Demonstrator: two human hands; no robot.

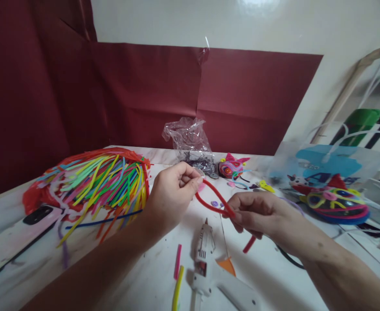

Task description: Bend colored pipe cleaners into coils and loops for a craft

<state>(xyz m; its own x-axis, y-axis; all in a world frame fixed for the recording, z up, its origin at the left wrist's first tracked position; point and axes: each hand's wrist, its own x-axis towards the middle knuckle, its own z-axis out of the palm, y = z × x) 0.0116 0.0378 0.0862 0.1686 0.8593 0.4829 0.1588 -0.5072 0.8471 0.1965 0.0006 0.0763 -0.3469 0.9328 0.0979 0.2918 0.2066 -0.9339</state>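
A red pipe cleaner is bent into a narrow loop above the table, held between both hands. My left hand pinches the loop's rounded end between thumb and forefinger. Where the two strands come together, my right hand grips them, and a red end pokes out below its fingers. Under the hands lies a white hot glue gun with its nozzle pointing away from me. A short pink pipe cleaner piece and a yellow one lie to its left.
A heap of colourful pipe cleaners in red plastic and a phone lie left. Behind are a clear plastic bag and a decorated pink figure. A second decorated piece and a printed bag stand right.
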